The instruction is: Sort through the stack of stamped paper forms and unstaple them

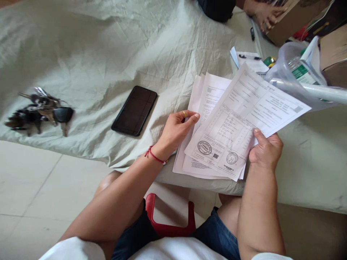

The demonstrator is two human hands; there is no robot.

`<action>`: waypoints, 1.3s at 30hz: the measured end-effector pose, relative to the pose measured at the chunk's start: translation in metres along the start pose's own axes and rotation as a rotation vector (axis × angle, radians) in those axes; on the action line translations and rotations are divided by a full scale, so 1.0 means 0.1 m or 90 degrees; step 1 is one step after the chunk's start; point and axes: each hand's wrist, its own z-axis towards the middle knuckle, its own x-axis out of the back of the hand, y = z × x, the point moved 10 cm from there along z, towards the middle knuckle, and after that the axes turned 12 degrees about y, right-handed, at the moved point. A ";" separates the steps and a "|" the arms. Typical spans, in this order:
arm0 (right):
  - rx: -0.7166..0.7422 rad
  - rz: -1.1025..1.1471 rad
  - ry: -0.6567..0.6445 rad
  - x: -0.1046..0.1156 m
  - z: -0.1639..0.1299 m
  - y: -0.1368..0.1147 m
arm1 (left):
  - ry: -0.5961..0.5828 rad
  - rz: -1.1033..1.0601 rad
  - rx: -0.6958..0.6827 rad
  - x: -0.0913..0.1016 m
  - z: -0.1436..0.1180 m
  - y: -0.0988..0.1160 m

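A printed form (230, 124) with two round ink stamps is tilted up over a loose stack of printed sheets (211, 95). My right hand (265, 148) grips the form by its right edge, thumb on top and fingers behind. At the left edge of the papers, my left hand (177, 130) is closed in a pinch on the sheets, its thumb near the index finger. Its other fingertips are hidden. A ring and a red string bracelet (157, 156) are on that hand and wrist. Left of it lies a black phone (135, 111), screen up.
A bunch of keys (40, 110) lies far left on the wrinkled cloth (94, 54). Beyond the papers are a notepad with a pen (252, 61), a clear plastic container (290, 61) and cardboard boxes (334, 54). Another person's hand (267, 16) rests top right. A red stool (170, 229) stands below.
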 end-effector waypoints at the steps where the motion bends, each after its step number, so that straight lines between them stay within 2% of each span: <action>1: 0.001 -0.004 -0.004 -0.01 -0.01 0.00 | -0.003 0.002 -0.004 0.00 0.01 0.00; 5: -0.020 -0.010 -0.027 -0.03 -0.01 0.06 | 0.038 0.024 -0.021 0.07 0.05 0.01; 8: -0.045 -0.011 -0.052 -0.03 0.03 0.12 | 0.064 -0.011 0.008 0.10 0.08 -0.02; 12: -0.082 -0.028 -0.092 -0.05 0.05 0.24 | 0.063 -0.071 0.055 0.09 0.08 -0.07; 15: -0.099 -0.061 -0.105 -0.05 0.04 0.29 | 0.061 -0.078 0.050 0.09 0.08 -0.05; 19: -0.049 -0.065 -0.053 0.00 0.07 0.17 | 0.064 -0.096 0.033 0.09 0.09 -0.03; 22: -0.018 -0.022 0.018 0.09 0.11 0.04 | 0.044 -0.131 0.044 0.05 0.10 -0.05; 26: -0.008 0.044 0.063 0.15 0.16 -0.05 | 0.028 -0.167 0.029 0.04 0.11 -0.05; 39: -0.021 0.077 0.087 0.18 0.15 -0.07 | 0.023 -0.183 -0.009 0.08 0.15 -0.06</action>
